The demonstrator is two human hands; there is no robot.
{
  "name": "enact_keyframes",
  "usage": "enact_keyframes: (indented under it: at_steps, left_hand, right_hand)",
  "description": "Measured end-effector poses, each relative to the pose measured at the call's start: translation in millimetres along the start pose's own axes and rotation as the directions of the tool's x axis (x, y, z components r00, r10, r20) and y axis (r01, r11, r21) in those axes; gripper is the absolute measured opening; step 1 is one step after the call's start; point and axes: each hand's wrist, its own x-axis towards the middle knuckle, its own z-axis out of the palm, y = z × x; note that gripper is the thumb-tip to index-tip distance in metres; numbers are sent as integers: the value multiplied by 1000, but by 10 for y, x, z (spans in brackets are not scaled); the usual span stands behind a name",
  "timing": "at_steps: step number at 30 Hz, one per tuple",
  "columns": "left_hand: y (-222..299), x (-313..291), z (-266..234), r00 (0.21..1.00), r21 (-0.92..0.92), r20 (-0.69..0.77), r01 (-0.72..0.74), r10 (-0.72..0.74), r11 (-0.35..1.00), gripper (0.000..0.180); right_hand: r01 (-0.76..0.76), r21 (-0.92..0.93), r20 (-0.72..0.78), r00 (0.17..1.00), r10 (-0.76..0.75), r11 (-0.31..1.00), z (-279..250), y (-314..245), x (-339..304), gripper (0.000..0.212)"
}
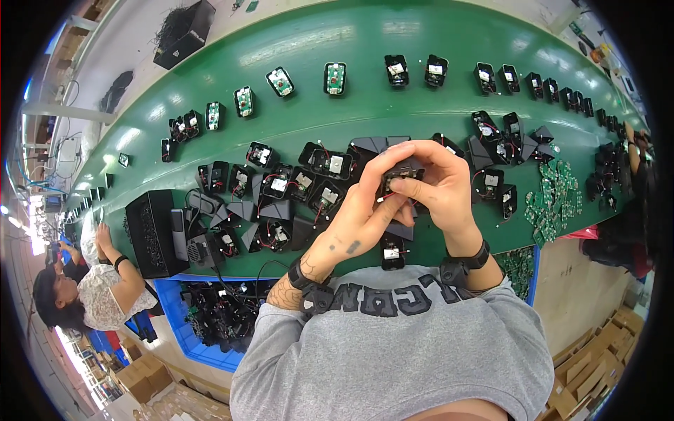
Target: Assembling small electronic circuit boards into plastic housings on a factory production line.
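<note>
Both of my hands are closed around a small black plastic housing (405,169), held up above the near side of the green table. My left hand (365,210) grips it from the left and below. My right hand (446,184) wraps it from the right, thumb pressed at its open side. A thin lead with a white connector (381,199) shows by my left fingers. Much of the housing is hidden by my fingers. Just below my hands, another open black housing (393,251) lies at the table's near edge.
More open housings (327,163) with wires crowd the green table (393,28). Several housings with green circuit boards (335,78) stand in the far row. Loose circuit boards (556,200) lie right, a black bin (151,238) left. A blue crate (210,356) sits below; a co-worker (105,281) is left.
</note>
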Motion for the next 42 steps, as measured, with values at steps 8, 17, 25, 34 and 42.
enact_keyframes:
  at_steps: [8,17,25,34,42]
  left_hand:
    - [-35,1,17,999,-108,48,-10,15,994,52]
    - [-320,62,67,990,-111,-140,-49,33,993,41]
    - [-250,160,-37,980,-149,-188,35,-63,988,55]
    - [-53,162,-4,983,-287,-97,122,-155,950,67]
    - [-105,166,-56,935,-703,70,293,-347,648,64]
  right_hand:
    - [45,-14,-57,997,-46,999,55,-66,-45,41]
    - [17,17,-68,998,-15,1000,-6,215,-13,39]
    - [450,-738,191,853,-485,502,-162,86,-13,36]
    - [382,-553,25,896,-444,740,-173,227,-31,11]
    - [420,-515,58,887,-458,747,-221,167,-48,8]
